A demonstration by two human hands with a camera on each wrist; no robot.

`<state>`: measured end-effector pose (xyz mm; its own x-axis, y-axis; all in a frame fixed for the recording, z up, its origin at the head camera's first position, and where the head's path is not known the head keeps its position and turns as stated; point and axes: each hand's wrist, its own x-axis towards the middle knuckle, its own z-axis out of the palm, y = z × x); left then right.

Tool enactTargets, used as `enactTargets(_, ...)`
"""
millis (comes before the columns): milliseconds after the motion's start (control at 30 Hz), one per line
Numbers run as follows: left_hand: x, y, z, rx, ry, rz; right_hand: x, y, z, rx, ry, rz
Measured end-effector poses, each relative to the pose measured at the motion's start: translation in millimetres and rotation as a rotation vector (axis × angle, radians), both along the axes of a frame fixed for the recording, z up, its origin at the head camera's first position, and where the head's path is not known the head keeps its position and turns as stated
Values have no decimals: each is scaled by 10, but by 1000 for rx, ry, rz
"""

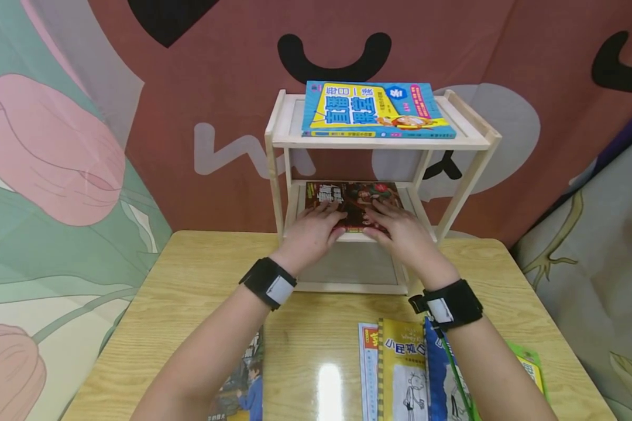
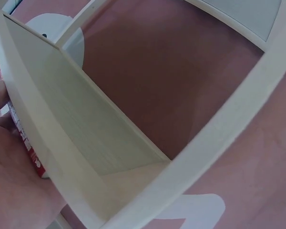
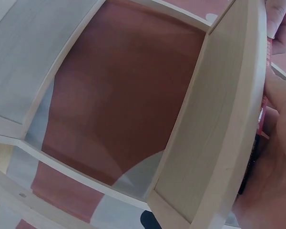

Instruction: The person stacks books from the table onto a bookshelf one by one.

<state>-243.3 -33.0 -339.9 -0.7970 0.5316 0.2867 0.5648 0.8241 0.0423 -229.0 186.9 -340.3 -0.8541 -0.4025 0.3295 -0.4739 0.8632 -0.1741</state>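
Observation:
A dark brown-and-red book (image 1: 353,202) lies flat on the middle level of a small wooden shelf rack (image 1: 379,142). My left hand (image 1: 313,231) rests on the left part of its cover, fingers extended and thumb near the front edge. On the right part, my right hand (image 1: 402,231) lies likewise with its fingers spread. The left wrist view catches the left hand (image 2: 14,176) beside the book's red edge (image 2: 33,155), below the rack board. In the right wrist view the right hand (image 3: 281,148) touches the book by the board; its fingertips are partly hidden.
Blue-and-yellow books (image 1: 374,111) lie on the rack's top. Nearer on the wooden table (image 1: 189,280) are a yellow book (image 1: 402,368), a blue book (image 1: 445,374), a green-edged book (image 1: 529,362) and a dark illustrated book (image 1: 247,386). A patterned cloth (image 1: 216,88) hangs behind.

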Motion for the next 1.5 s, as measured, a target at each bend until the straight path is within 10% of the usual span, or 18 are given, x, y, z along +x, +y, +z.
enactTargets(433, 1, -45, -1, -79, -18, 3, -18, 21, -105, 30, 98, 14)
enactTargets(1067, 83, -103, -167, -23, 285, -21, 69, -13, -203, 24, 122, -91)
enactTargets(1500, 270, -158, -179, 39, 306, -54, 177, -68, -321, 12, 200, -71)
